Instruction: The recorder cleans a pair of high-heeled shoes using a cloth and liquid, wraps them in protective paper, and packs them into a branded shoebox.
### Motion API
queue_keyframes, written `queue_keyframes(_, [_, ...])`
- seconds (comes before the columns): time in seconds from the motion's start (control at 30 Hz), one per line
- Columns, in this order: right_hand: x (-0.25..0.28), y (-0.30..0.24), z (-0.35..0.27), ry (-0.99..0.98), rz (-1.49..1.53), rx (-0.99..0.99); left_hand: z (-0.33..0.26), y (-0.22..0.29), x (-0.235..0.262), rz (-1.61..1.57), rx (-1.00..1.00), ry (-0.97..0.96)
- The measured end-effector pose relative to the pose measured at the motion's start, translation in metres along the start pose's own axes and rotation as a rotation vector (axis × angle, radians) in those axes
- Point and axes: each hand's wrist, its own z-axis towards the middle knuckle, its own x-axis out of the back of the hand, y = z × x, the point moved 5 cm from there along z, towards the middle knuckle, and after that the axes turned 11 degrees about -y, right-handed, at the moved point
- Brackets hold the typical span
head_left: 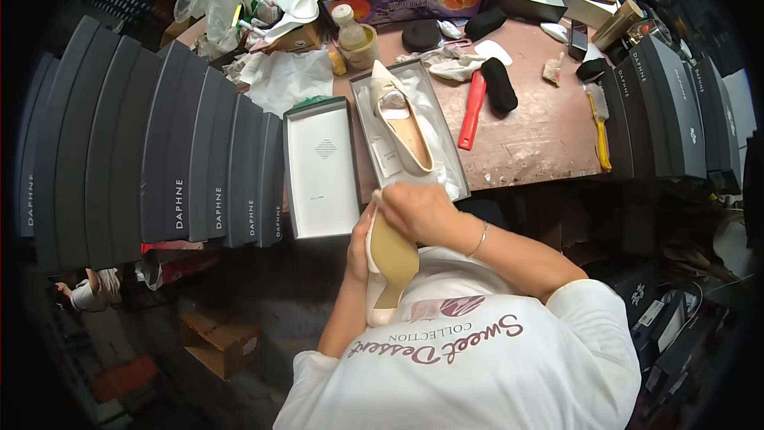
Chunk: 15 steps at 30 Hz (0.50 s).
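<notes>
A cream pointed shoe (391, 259) is held against my shirt front, its tan sole turned up and its heel toward me. My left hand (360, 245) wraps around the shoe's left side. Over the toe end, my right hand (419, 209) is closed in a fist; whatever its fingers pinch is hidden. Just beyond both hands, the matching cream shoe (403, 129) lies sole down on white paper in an open grey shoebox (450, 151). Left of that box lies its lid (321, 183), white inside face up.
Upright dark grey shoeboxes (165, 151) line the left side, more shoeboxes (665, 111) the right. On the brown table (533, 143) lie a red-handled tool (472, 111), black pads (500, 86) and a yellow-handled brush (599, 127). A bottle (348, 28) stands in a tub behind.
</notes>
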Motion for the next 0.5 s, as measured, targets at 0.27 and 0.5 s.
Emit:
queue_keyframes(0.27, [-0.018,0.009,0.029,0.331,0.137,-0.128,-0.006,0.003,0.003,0.081,0.011,0.044])
queue_keyframes(0.5, [0.005,-0.025,0.028,-0.068,-0.306,0.012,-0.001,0.002,0.014,0.162,-0.03,-0.055])
